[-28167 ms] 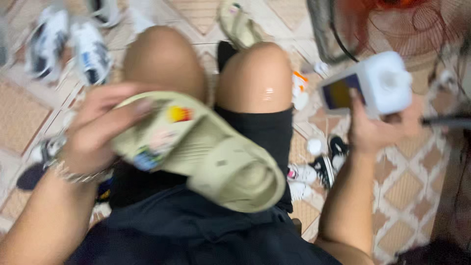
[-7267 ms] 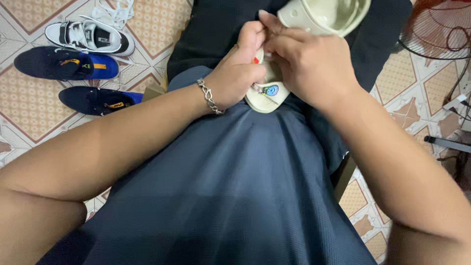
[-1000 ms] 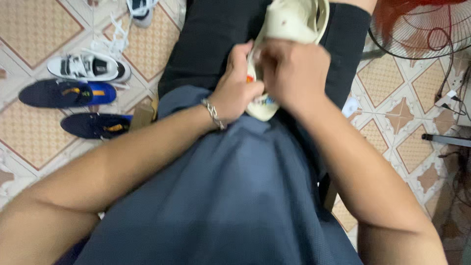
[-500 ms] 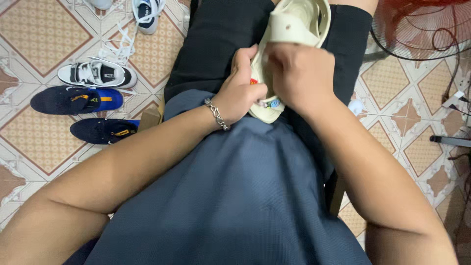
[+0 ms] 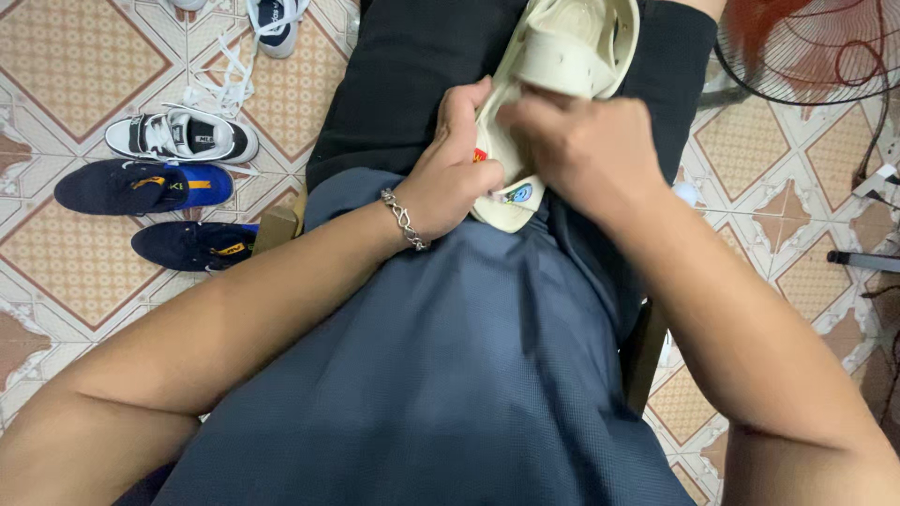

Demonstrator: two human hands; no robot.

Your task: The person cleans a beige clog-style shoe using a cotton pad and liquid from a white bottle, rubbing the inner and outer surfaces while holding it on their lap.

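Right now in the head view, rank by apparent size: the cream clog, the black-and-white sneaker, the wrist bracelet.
1. cream clog, partly hidden by both hands and nearer the camera, so its lead is unsure.
2. black-and-white sneaker on the floor.
3. wrist bracelet, clearly smallest.

Both hands clamp one cream clog sandal (image 5: 562,56) on the lap: left hand (image 5: 448,178) at its near end, right hand (image 5: 586,150) over the middle (small coloured charms (image 5: 516,194) show between them). Two navy shoes (image 5: 141,186) and a black-and-white sneaker (image 5: 183,136) sit on the tiled floor (image 5: 56,56) to the left; fan (image 5: 816,47) top right.
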